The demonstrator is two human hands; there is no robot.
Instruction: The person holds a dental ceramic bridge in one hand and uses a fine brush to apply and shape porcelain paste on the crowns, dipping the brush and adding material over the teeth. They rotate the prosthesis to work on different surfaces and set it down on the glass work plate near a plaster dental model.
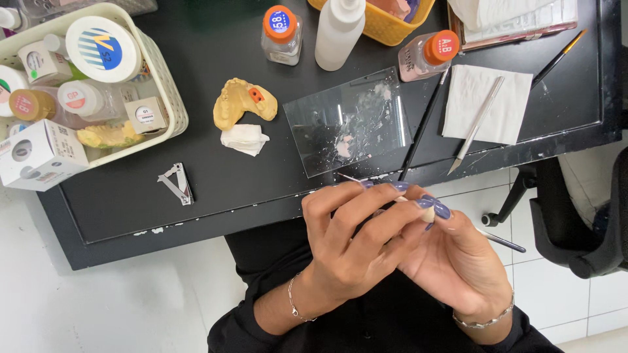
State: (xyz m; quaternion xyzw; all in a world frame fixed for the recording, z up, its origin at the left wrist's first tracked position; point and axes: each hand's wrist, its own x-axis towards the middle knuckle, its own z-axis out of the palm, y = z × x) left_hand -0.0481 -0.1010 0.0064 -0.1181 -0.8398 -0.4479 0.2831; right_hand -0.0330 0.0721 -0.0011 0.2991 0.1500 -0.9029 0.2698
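Observation:
My left hand [350, 242] and my right hand [458, 258] are joined in front of the black table [216, 176], just below its near edge. Between their fingertips sits a small whitish piece [426, 213], mostly hidden by fingers; the left fingers pinch it. My right hand holds a thin brush-like tool [502, 241] whose shaft sticks out to the right, and a fine tip [347, 176] pokes out to the left above the fingers. A clear glass slab [350, 121] smeared with pinkish-white paste lies on the table just beyond the hands.
A yellow dental cast [243, 103] and a folded white tissue [244, 138] lie left of the slab. Small orange-capped bottles [281, 34], a white bottle [339, 29], a cream basket of jars [167, 98], a metal instrument on a napkin [487, 104], a metal clip [176, 184] and a black chair [579, 222] surround them.

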